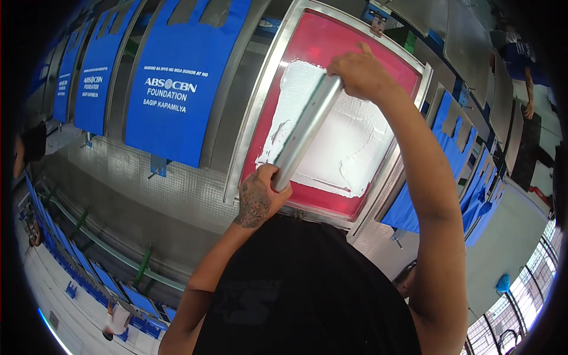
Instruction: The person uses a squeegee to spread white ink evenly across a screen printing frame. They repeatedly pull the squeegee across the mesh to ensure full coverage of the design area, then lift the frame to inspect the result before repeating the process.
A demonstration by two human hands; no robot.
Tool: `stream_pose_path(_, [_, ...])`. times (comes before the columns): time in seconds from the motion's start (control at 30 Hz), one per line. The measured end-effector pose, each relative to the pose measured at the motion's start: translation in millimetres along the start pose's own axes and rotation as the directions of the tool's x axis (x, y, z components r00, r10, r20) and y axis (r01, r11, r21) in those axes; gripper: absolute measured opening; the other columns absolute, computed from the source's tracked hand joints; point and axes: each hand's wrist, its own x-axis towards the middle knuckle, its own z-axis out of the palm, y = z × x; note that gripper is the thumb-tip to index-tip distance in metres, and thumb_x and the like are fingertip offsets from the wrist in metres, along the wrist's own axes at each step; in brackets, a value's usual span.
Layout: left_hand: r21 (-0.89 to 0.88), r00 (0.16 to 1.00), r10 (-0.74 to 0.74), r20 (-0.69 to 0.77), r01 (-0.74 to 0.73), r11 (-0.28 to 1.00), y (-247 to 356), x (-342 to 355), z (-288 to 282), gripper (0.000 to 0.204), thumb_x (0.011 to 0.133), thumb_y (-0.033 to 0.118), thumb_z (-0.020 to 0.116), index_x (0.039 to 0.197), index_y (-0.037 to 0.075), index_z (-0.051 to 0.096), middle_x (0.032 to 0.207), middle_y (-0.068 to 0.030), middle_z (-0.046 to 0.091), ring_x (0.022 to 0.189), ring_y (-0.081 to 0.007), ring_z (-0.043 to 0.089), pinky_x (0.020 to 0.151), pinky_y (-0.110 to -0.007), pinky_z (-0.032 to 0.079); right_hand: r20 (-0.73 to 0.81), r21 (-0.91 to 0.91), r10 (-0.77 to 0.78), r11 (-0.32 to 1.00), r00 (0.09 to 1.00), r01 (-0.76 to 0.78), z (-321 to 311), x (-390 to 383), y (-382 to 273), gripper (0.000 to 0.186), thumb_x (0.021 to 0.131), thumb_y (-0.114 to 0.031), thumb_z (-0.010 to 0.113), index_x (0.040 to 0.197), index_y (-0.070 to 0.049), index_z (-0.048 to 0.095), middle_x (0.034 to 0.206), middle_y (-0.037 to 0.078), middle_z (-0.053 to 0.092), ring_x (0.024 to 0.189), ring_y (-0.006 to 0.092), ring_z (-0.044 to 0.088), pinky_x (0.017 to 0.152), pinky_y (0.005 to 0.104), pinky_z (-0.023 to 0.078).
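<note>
My hands hold a long metal screen-printing squeegee (312, 129) slantwise across a framed screen. My left hand (261, 196), tattooed on its back, is closed round the near end. My right hand (362, 72) grips the far end from above. The squeegee's lower edge meets thick white ink (355, 142), which is spread over the middle of the screen with ridges at its borders. Around the ink shows the red-pink mesh (324, 36), set in a silver metal frame (251, 130). What lies beneath the screen is hidden.
A blue bag with white print (183, 83) lies flat on a metal board to the left, with more beyond it. Further blue bags (408, 204) are on the right. A person's arm (528, 92) shows far right; another person in white (118, 318) is at lower left.
</note>
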Motion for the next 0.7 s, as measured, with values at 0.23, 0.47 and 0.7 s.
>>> stream_pose_path(0.23, [0.246, 0.927, 0.339, 0.157, -0.370, 0.896, 15, 40, -5, 0.035, 0.068, 0.014, 0.076, 0.099, 0.005, 0.063, 0.092, -0.0134, 0.060, 0.092, -0.0325, 0.057, 0.089, -0.043, 0.046, -0.318, 0.029, 0.269, 0.961, 0.909, -0.274, 49, -138, 21, 0.048, 0.069, 0.002, 0.066, 0.112, -0.017, 0.069, 0.114, 0.000, 0.069, 0.106, 0.0219, 0.064, 0.112, 0.0535, 0.030])
stream_pose_path(0.47, [0.406, 0.742, 0.669, 0.042, -0.624, 0.667, 2, 164, 7, 0.036, 0.068, -0.003, 0.069, 0.102, 0.006, 0.064, 0.095, -0.0128, 0.063, 0.098, -0.0333, 0.062, 0.098, -0.044, 0.047, -0.571, 0.227, 0.505, 0.855, 0.647, -0.467, 125, -209, -39, 0.047, 0.065, 0.002, 0.063, 0.111, -0.007, 0.065, 0.110, 0.005, 0.068, 0.102, 0.0233, 0.063, 0.101, 0.0471, 0.039])
stream_pose_path(0.7, [0.410, 0.854, 0.489, 0.176, -0.516, 0.752, -2, 132, 3, 0.044, 0.071, -0.006, 0.067, 0.113, 0.005, 0.061, 0.104, -0.0166, 0.063, 0.098, -0.0376, 0.061, 0.092, -0.046, 0.050, -0.362, 0.377, 0.603, 0.792, 0.711, -0.480, 120, -214, -89, 0.034, 0.065, 0.002, 0.065, 0.098, -0.005, 0.062, 0.092, 0.010, 0.060, 0.096, 0.0292, 0.060, 0.096, 0.0449, 0.041])
